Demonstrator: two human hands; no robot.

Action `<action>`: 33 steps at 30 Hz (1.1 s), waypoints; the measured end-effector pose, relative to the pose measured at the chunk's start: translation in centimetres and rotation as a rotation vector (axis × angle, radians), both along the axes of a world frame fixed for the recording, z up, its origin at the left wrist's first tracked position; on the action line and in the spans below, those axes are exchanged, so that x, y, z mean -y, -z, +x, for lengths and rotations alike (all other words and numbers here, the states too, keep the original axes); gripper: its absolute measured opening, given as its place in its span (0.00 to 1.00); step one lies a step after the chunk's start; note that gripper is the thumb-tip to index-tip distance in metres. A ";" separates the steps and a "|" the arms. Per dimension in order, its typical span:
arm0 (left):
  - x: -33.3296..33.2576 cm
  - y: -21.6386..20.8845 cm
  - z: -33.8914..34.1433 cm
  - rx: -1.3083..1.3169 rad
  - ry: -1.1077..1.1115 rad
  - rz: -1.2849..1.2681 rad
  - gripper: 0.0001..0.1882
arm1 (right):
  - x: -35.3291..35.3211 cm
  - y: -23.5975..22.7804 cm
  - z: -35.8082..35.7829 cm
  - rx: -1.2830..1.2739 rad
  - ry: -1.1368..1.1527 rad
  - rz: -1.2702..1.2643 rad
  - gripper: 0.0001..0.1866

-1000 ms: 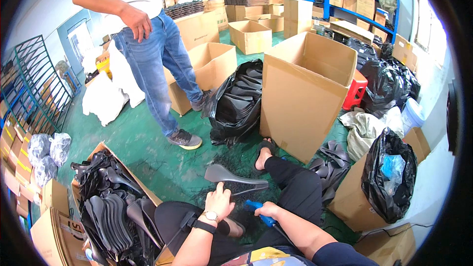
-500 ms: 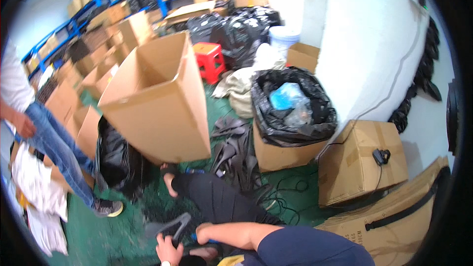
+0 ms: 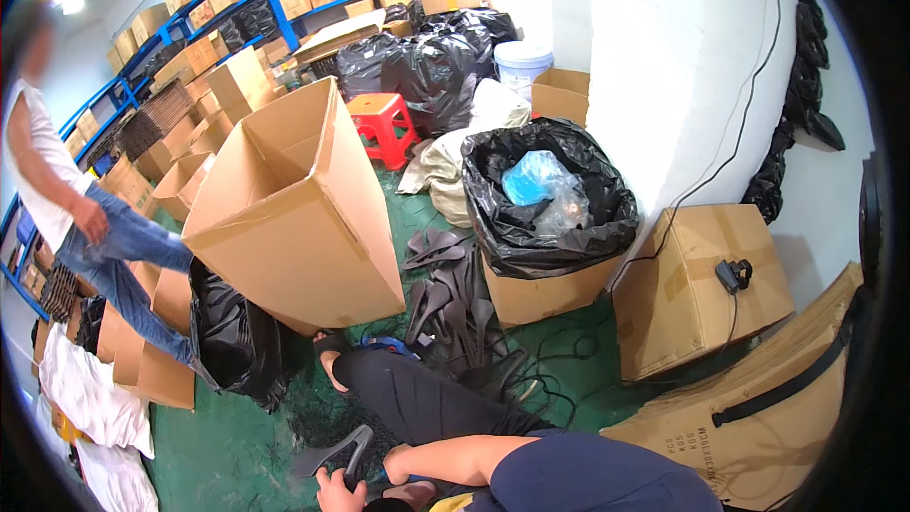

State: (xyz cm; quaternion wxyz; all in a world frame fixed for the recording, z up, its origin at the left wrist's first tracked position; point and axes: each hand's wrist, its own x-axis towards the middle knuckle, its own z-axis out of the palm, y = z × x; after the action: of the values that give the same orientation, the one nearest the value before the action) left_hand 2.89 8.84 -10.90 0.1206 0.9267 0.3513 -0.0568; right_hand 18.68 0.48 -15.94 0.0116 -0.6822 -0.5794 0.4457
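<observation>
Near me, my left hand (image 3: 336,493) grasps a smooth, dark, forked piece (image 3: 359,458) above green floor (image 3: 227,436), a handling step that seems to want a steady hold, my half-hidden right hand's (image 3: 396,465) grip I cannot tell, and similar matte, curved pieces (image 3: 455,308) heap farther right

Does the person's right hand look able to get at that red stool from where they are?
Probably not: the right hand is low and close to the body, while the red stool stands well beyond the person's black-clad leg, past the tall open carton.
</observation>
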 end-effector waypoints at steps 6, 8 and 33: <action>1.0 -2.4 1.5 0.076 0.001 0.003 0.25 | -1.8 4.5 -1.7 0.138 -0.100 -0.029 0.20; 0.3 -2.6 1.3 0.222 -0.040 0.116 0.24 | -2.2 6.0 -2.9 0.089 -0.091 -0.005 0.19; 0.0 -4.6 -1.1 0.652 -0.262 0.322 0.26 | -1.7 -3.2 5.9 -1.021 0.728 -0.009 0.11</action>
State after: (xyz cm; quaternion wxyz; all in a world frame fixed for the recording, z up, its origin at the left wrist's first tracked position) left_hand 1.79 8.86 -6.34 0.0853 0.8504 0.4145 0.3125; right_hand 24.61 2.14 -12.77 0.4351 -0.5369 -0.2294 0.6854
